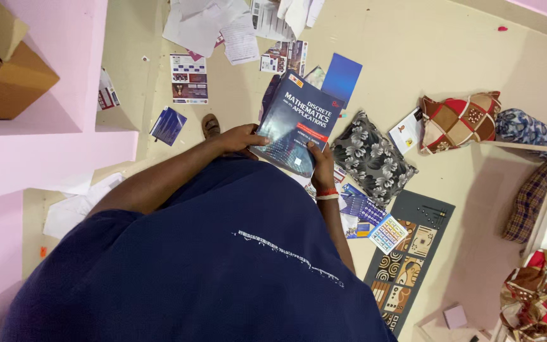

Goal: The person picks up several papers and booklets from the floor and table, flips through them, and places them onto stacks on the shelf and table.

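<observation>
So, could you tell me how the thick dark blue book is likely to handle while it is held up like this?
The book looks thick, so probably heavy for its size; the left hand and right hand both grip its lower edge. Its cover shows glare, so it may be slippery. It looks flat, probably fairly stiff.

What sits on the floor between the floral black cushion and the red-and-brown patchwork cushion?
In the head view, a small white leaflet lies on the floor between the floral cushion and the patchwork cushion; otherwise bare floor.

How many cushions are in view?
3: a grey floral cushion on the floor beside the book, a red-and-brown patchwork one to its right, and a blue patterned one farther right. Others may be hidden.
</observation>
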